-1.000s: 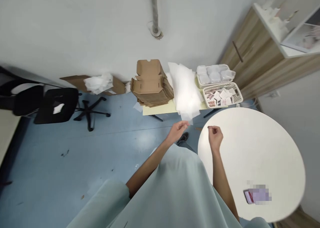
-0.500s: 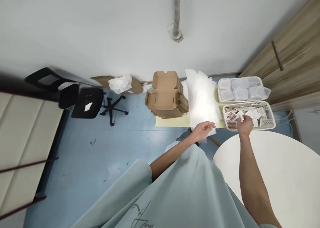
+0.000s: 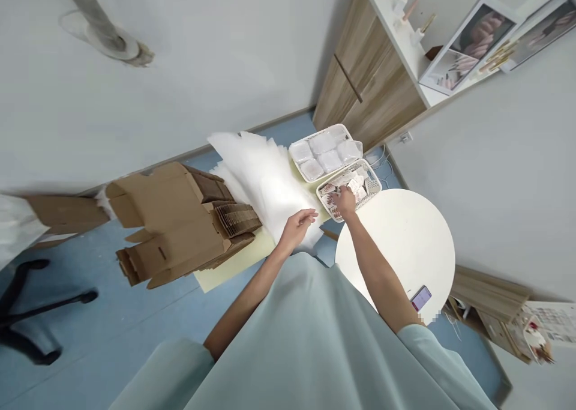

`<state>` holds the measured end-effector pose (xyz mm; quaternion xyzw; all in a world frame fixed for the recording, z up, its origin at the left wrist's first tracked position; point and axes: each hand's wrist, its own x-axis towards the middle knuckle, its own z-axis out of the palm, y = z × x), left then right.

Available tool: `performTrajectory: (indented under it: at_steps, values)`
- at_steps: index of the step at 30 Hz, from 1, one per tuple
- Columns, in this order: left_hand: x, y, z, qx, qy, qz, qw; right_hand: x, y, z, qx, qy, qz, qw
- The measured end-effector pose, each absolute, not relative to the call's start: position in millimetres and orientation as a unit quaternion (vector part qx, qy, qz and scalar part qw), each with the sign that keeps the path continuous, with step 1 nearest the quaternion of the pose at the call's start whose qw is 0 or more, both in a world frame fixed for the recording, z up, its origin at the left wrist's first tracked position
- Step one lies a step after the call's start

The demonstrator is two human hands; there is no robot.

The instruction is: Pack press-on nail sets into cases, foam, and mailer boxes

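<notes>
My right hand (image 3: pixel 345 204) reaches into a white plastic basket (image 3: pixel 375 185), fingers stretched and somewhat apart over small flat packets with brownish-red pieces (image 3: pixel 330 189). No item shows in its grip, though its fingertips are partly hidden. White cards (image 3: pixel 357 183) lie beside it in the same basket. My left hand (image 3: pixel 296 229) hovers over the near edge of a pile of white foam sheets (image 3: pixel 270 176), empty, its fingers loosely extended toward the basket. Just behind the first basket, a second white basket (image 3: pixel 294 153) holds several clear-wrapped white packs (image 3: pixel 323 142).
Flattened-looking brown cardboard boxes (image 3: pixel 175 218) are stacked left on a pale yellow tabletop (image 3: pixel 238 260). A round white table (image 3: pixel 400 236) carries a phone (image 3: pixel 421 298). A wood-front cabinet (image 3: pixel 360 62) stands behind the baskets; a chair base (image 3: pixel 27 320) is at lower left.
My view has turned right, bringing the whole round table and phone into sight. My right hand, earlier pinching a white card, now spreads over the brownish-red packets. My left hand stays near the foam sheets.
</notes>
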<state>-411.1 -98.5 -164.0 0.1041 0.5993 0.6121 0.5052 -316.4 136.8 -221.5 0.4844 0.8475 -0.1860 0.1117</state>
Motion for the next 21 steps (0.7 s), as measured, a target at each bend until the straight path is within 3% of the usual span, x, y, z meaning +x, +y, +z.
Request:
performTrajectory:
  at_steps: [4, 12, 21]
  values:
    - [-413.3, -93.7, -161.2, 0.100, 0.593, 0.596, 0.532, -315.3, 126.7, -212.9, 0.464, 0.864, -0.146, 0.127]
    - [-413.3, -93.5, -157.8, 0.116, 0.590, 0.578, 0.552, -337.0, 124.7, -206.5, 0.250, 0.941, -0.073, 0.218]
    - [-419.0, -109.7, -160.3, 0.109, 0.613, 0.563, 0.543, -341.1, 129.0, -210.1, 0.176, 0.951, -0.047, 0.249]
